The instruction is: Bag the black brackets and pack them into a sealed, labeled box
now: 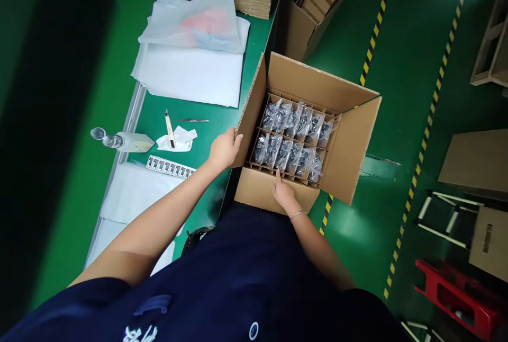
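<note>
An open cardboard box (pixel 349 135) sits in front of me with its flaps up. Inside it a cardboard grid holds two rows of dark parts in clear plastic bags (pixel 293 141). My left hand (pixel 224 149) grips the box's left flap at its lower edge, fingers curled round the cardboard. My right hand (pixel 282 192) rests on the near flap, fingers folded over its top edge with one fingertip pointing into the grid. A thin bracelet sits on my right wrist.
On the green table (pixel 115 98) to the left lie white foam sheets (pixel 190 72), a clear bottle (pixel 123 142), a pen on a tissue (pixel 171 133), tweezers (pixel 193 120) and a white slotted tray (pixel 169 167). Stacked flat cardboard stands behind. A red stool (pixel 456 294) and boxes stand right.
</note>
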`<state>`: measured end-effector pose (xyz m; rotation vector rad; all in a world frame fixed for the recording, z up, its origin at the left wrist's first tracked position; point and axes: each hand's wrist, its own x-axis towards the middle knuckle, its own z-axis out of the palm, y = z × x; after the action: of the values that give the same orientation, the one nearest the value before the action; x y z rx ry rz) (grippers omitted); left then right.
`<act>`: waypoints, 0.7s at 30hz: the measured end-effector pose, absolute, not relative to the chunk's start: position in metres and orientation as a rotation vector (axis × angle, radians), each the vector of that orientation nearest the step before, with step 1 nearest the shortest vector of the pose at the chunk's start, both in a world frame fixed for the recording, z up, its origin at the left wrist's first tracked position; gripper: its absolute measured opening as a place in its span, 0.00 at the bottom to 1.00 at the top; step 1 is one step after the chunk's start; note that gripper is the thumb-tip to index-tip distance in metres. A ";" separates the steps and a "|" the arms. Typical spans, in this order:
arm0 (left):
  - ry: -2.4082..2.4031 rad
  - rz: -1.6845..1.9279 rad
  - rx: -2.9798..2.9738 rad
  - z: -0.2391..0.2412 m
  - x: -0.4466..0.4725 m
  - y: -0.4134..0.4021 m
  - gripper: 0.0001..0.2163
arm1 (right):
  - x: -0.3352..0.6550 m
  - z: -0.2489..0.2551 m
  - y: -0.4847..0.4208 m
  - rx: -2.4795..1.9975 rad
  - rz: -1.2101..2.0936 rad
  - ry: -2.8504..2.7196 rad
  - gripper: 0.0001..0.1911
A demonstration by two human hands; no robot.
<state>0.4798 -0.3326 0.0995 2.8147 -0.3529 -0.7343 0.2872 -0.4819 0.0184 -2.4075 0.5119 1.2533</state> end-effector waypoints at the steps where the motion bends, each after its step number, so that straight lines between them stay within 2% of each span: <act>1: -0.349 -0.726 2.816 0.099 0.480 -0.333 0.14 | 0.285 0.018 -0.485 -2.408 1.243 0.526 0.38; 21: -0.267 -0.546 2.809 0.084 0.478 -0.329 0.12 | 0.225 0.016 -0.561 -2.322 1.206 0.718 0.35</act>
<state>0.4778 -0.3289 0.0839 2.8089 -0.2667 -0.5461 0.2247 -0.5606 0.0164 -2.3215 0.7183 1.2060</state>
